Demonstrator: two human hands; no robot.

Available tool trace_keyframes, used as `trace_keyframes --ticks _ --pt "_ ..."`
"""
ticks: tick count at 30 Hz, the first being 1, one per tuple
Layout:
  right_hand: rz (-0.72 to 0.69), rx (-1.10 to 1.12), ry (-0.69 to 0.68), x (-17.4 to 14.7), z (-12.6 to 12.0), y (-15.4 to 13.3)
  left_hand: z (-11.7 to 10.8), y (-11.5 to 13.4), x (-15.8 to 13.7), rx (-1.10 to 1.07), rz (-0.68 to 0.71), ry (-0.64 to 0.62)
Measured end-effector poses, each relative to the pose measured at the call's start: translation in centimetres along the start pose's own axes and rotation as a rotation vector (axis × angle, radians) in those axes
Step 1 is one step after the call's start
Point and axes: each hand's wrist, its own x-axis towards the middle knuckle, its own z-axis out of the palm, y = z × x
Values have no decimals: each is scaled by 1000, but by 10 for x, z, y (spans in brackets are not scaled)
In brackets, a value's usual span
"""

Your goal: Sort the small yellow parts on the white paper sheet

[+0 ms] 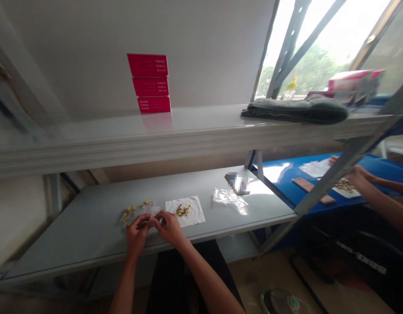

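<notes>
At the near edge of the grey table point(99, 226), I have both hands close together on one small clear bag point(154, 209) with a pinkish strip along its top. The left hand point(137, 232) grips it between bent fingers, and the right hand point(168, 226) pinches in from the other side, fingertips nearly meeting; I can't make out what the bag contains.

Just beyond the left hand, I'm seeing a scatter of yellow pieces point(127, 213). Right beside the right hand lies a white sheet point(198, 209), and on it a little heap of yellow and dark pieces point(184, 210). Farther right, crumpled clear plastic point(229, 198) catches the light, with a pixelated item point(243, 185) just behind.

Up on the shelf point(201, 124), three red boxes point(152, 85) stand stacked, and a folded grey cloth point(296, 110) rests toward the window. Over to my right, a co-worker's forearms point(374, 185) reach across a blue table point(273, 174), near a brownish slab point(314, 190).
</notes>
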Motion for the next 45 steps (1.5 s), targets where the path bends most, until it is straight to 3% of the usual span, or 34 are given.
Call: trace_keyframes --ticks 7,14,27,37,45 --pt "10 51 -3 -1 1 0 0 14 -3 92 139 -60" --pt "7 -23 32 -2 3 3 1 19 -5 122 161 -140" --pt "-1 40 40 1 2 7 1 13 -5 167 124 -167" --pt "-81 -120 -72 -2 2 6 2 14 -5 153 76 -37" --pt "-95 -85 -42 -2 1 5 3 15 -6 126 45 -118"
